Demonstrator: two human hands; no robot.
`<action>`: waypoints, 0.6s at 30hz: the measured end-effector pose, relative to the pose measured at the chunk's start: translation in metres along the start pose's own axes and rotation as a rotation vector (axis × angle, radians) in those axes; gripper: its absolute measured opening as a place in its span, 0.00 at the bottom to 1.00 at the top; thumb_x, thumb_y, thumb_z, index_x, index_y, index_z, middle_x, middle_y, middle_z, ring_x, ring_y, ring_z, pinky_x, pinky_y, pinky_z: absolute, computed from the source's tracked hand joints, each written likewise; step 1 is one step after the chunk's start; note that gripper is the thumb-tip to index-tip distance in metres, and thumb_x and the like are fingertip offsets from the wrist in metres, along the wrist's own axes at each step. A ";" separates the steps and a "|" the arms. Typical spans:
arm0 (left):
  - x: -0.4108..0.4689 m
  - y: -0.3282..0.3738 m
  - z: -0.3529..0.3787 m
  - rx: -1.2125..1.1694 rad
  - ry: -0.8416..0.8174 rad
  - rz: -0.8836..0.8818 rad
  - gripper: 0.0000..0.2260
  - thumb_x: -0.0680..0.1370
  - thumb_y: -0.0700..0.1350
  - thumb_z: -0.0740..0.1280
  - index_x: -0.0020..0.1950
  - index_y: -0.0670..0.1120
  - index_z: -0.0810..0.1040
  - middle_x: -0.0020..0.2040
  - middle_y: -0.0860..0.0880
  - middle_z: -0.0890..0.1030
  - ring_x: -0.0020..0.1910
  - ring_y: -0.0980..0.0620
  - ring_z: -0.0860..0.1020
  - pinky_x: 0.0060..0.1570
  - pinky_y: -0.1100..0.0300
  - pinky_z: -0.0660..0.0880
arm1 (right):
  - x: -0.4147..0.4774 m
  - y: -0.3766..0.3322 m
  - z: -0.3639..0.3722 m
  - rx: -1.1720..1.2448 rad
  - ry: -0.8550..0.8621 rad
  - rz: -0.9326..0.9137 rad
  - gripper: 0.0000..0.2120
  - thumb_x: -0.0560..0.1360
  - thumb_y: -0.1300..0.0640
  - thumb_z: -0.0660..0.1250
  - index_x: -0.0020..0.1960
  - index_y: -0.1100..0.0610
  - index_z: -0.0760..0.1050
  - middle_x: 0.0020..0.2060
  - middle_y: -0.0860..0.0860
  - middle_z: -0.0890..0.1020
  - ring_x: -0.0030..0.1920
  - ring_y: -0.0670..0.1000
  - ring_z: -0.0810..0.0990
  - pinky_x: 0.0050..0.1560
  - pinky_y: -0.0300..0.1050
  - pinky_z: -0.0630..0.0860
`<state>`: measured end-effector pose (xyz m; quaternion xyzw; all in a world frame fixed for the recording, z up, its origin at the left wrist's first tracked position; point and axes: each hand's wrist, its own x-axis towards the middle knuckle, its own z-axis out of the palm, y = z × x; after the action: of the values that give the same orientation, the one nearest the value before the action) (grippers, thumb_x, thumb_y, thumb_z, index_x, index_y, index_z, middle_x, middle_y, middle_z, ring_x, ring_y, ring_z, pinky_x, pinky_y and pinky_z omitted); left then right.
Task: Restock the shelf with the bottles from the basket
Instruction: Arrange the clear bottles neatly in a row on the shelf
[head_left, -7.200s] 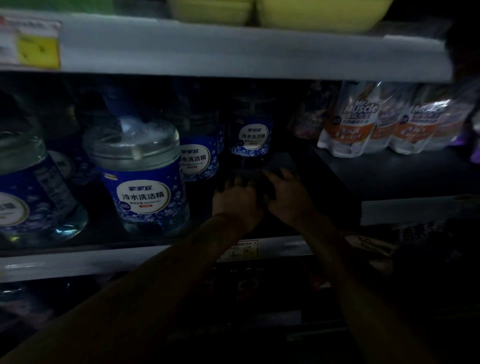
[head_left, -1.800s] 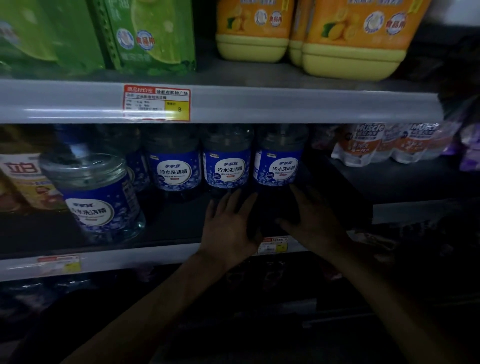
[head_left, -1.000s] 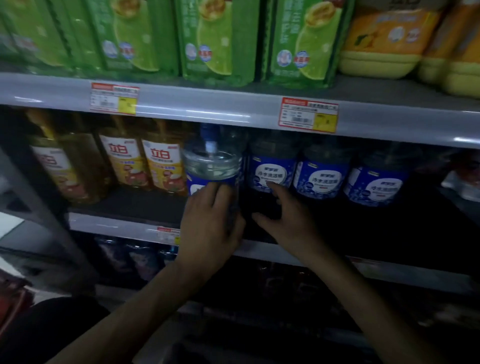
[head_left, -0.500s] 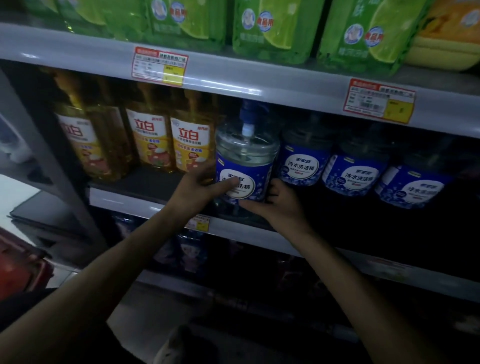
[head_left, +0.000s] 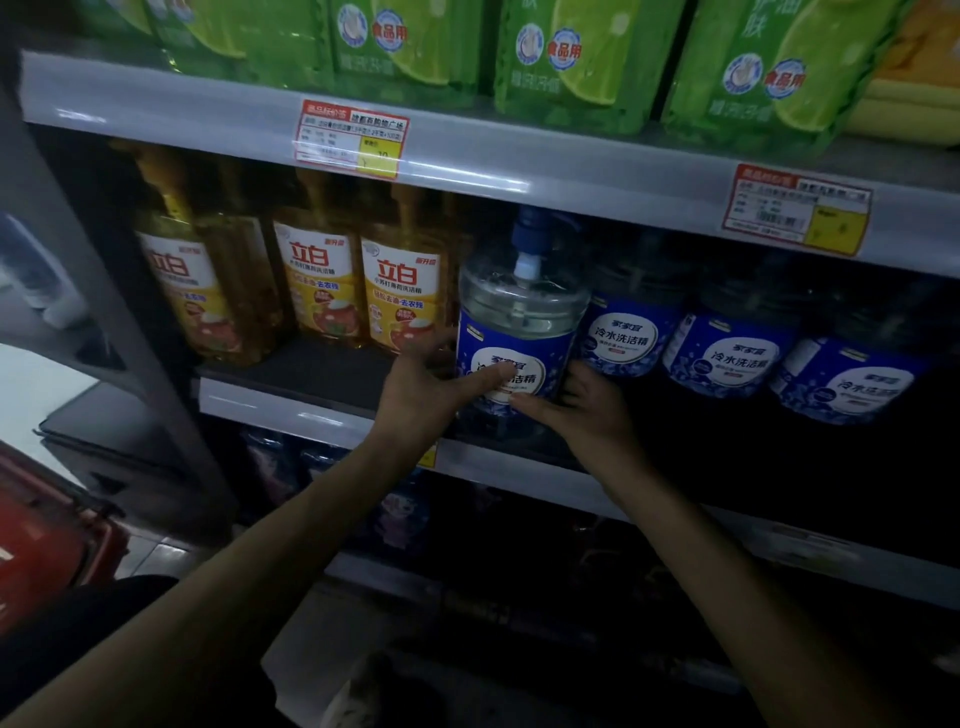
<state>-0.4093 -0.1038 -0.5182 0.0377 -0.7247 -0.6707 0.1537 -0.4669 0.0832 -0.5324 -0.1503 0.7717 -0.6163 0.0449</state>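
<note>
A clear bottle with a blue label and blue pump top (head_left: 517, 317) stands at the front of the middle shelf (head_left: 291, 405). My left hand (head_left: 428, 392) holds its left side, thumb across the label. My right hand (head_left: 582, 410) cups its lower right side. Three more blue-label bottles (head_left: 727, 353) stand in a row to its right, further back. The basket is a red shape (head_left: 47, 530) at the lower left, only partly in view.
Yellow detergent bottles (head_left: 317, 280) stand left of the held bottle. Green pouches (head_left: 571, 57) fill the shelf above, with price tags (head_left: 350, 137) on its rail. A grey upright post (head_left: 104, 291) bounds the shelf on the left. Dark shelves lie below.
Both hands went from flat on the shelf to the front blue-label bottle and closed on its sides. The bottle now stands slightly further right, close to the row.
</note>
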 end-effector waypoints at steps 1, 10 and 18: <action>0.000 -0.001 0.001 0.004 0.012 -0.003 0.30 0.64 0.59 0.83 0.63 0.51 0.83 0.56 0.52 0.87 0.56 0.53 0.85 0.56 0.48 0.84 | 0.000 0.000 0.000 0.002 -0.003 0.002 0.26 0.70 0.62 0.79 0.66 0.56 0.77 0.56 0.45 0.84 0.52 0.38 0.83 0.47 0.32 0.79; -0.004 -0.003 0.006 -0.036 -0.005 -0.017 0.25 0.71 0.51 0.79 0.67 0.48 0.81 0.58 0.52 0.87 0.58 0.54 0.85 0.59 0.48 0.82 | -0.002 0.003 -0.001 -0.013 0.041 -0.007 0.28 0.68 0.60 0.81 0.65 0.55 0.77 0.55 0.47 0.84 0.51 0.39 0.84 0.47 0.34 0.80; -0.036 -0.006 0.022 0.333 0.259 0.099 0.19 0.73 0.62 0.75 0.58 0.54 0.78 0.55 0.56 0.83 0.53 0.59 0.82 0.52 0.50 0.83 | -0.007 0.003 -0.021 -0.124 0.010 0.045 0.35 0.69 0.55 0.81 0.72 0.53 0.72 0.62 0.50 0.80 0.62 0.49 0.79 0.59 0.45 0.78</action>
<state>-0.3821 -0.0743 -0.5316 0.1128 -0.8006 -0.5229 0.2701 -0.4662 0.1057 -0.5314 -0.1322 0.8118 -0.5670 0.0455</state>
